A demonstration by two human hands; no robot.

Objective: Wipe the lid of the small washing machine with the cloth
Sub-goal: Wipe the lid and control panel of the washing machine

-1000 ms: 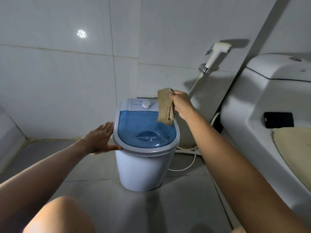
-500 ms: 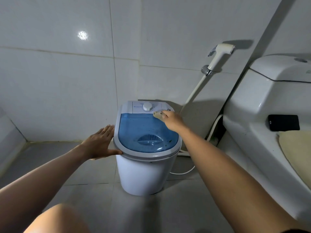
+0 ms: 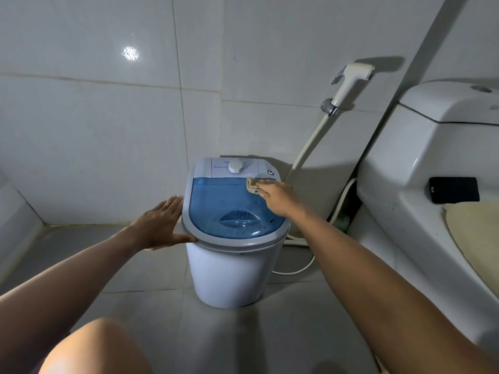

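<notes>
The right hand [image 3: 278, 197] presses the small folded beige cloth [image 3: 253, 185] on the translucent blue plastic lid [image 3: 229, 209] at 1 o'clock; the left hand [image 3: 159, 225], flat and holding nothing, steadies the rim at 9 o'clock; too hard a push may tip the light machine.

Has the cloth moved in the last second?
Yes. The cloth came down from above the dial onto the lid's far right corner.

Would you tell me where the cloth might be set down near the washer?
Bare floor lies left of the washing machine, toward the wall. Right of it is crowded: a hose, then the toilet, with a phone on it.
</notes>
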